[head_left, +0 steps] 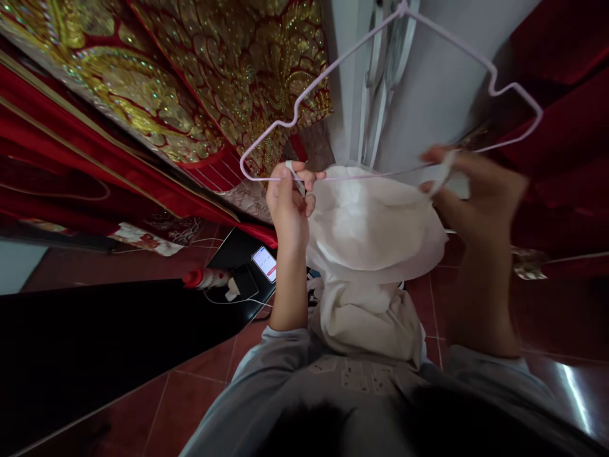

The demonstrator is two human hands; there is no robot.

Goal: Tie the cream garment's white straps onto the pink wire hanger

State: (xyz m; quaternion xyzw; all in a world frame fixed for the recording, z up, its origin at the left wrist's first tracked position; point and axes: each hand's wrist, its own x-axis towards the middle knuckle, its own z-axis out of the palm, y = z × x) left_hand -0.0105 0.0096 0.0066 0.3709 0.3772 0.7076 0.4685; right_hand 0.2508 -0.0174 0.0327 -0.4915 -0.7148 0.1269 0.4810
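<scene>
A pale pink clothes hanger (pixel 340 60) is held up in front of me, its bottom bar running across at hand height. My left hand (pixel 291 206) is closed round the left end of that bar, with a narrow white strap looped at its fingers. Blurred by motion, my right hand (pixel 480 190) pinches another white strap (pixel 443 176) close to the bar's right part. Below the bar hangs a cream-white cloth garment (pixel 366 228), its lower folds reaching my lap. Whether either strap is wound round the bar I cannot tell.
Gold-sequined red garments (pixel 190 76) hang on the left, and dark red cloth (pixel 561 139) is on the right. A black table (pixel 118 336) at left bears a lit phone (pixel 264 263), a dark charger-like block (pixel 244 282) with cable, and a red-capped bottle (pixel 204 278). White door handles (pixel 387 70) stand ahead.
</scene>
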